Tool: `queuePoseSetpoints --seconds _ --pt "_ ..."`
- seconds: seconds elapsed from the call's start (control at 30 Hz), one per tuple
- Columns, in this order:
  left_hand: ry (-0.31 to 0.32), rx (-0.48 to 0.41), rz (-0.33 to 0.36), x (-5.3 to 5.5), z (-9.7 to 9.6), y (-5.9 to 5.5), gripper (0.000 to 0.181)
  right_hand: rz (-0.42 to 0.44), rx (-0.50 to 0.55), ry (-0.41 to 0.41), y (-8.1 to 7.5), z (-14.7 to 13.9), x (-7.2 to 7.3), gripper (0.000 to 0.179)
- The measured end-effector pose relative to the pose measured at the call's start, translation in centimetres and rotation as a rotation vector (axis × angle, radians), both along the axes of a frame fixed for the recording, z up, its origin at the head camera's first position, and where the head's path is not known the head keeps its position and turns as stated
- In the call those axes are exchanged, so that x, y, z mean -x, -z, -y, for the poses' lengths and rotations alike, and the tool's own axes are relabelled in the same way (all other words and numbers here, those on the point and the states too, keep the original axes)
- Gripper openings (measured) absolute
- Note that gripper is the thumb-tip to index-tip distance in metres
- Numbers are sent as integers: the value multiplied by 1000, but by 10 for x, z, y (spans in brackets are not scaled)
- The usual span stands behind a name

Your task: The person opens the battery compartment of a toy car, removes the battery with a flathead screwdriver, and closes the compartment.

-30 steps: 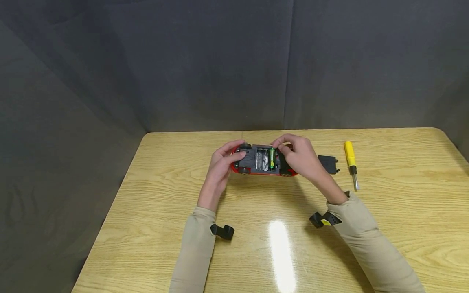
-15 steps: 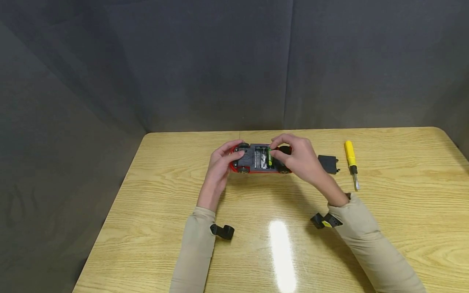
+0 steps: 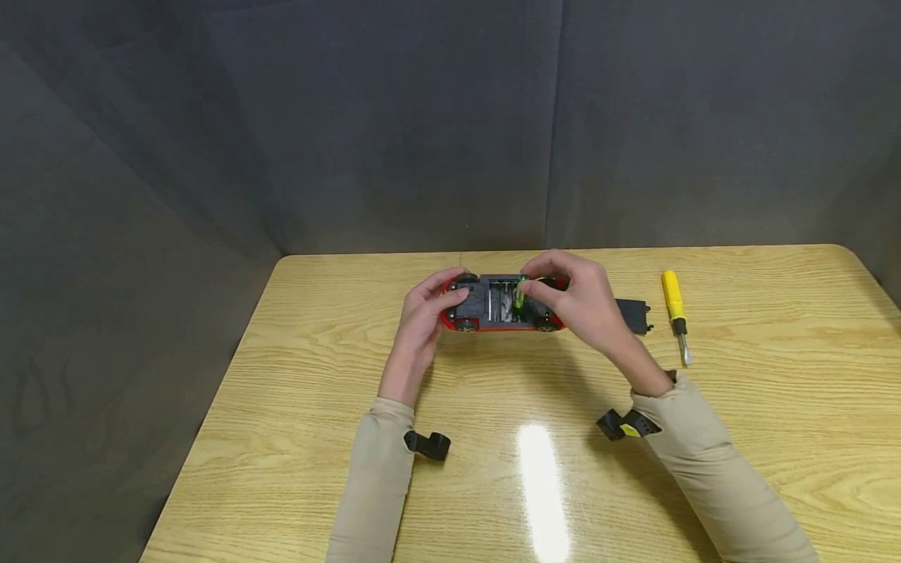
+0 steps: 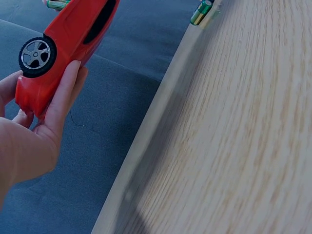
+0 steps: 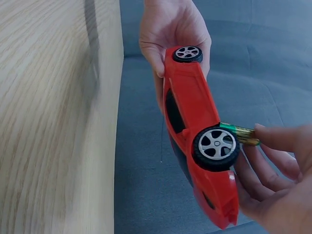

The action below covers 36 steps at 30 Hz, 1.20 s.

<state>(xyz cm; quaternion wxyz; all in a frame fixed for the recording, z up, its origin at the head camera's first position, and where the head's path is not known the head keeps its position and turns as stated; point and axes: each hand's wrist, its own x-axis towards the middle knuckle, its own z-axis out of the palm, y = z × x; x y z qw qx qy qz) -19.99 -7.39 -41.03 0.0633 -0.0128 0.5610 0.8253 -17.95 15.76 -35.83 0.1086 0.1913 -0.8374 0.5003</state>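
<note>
A red toy car (image 3: 473,302) is held upside down above the table, its dark underside and uncovered battery compartment (image 3: 503,303) facing up. My left hand (image 3: 424,317) grips one end of it, thumb on the underside and fingers along the red body, as the left wrist view (image 4: 41,131) also shows. At the other end, my right hand (image 3: 583,301) pinches a green battery (image 3: 519,299) by thumb and fingers. That battery (image 5: 239,134) juts at a slant from the underside, beside a wheel (image 5: 216,148), in the right wrist view.
Right of the car lies a dark battery cover (image 3: 635,316) on the wooden table (image 3: 317,375). Beyond it rests a yellow-handled screwdriver (image 3: 673,313). Further green batteries (image 4: 201,12) lie by the table's far edge in the left wrist view.
The green battery, lying along the compartment's right side a second ago, now stands tilted up in my right fingers. My right thumb has closed onto it; the left hand keeps its grip.
</note>
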Motion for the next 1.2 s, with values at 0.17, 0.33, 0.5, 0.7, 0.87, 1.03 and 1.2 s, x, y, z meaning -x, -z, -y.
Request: queuePoseSetpoints --seconds 0.17,0.33,0.5,0.7,0.87,1.03,1.2 --pt "-2 -1 10 0 0 0 40 10 110 24 -2 -4 0 12" --pt "-1 7 13 0 0 0 40 40 208 26 -6 -8 0 15" --pt "1 2 12 0 0 0 40 30 252 44 -8 -12 1 16" --pt "3 0 11 0 1 0 40 6 285 90 -8 -17 4 17" --pt "2 1 9 1 1 0 38 11 262 133 -7 -21 5 20" --pt "-1 -3 8 2 2 1 37 25 255 162 -6 -25 5 22" --pt "-5 -2 9 2 3 2 39 28 265 180 -4 -28 6 21"
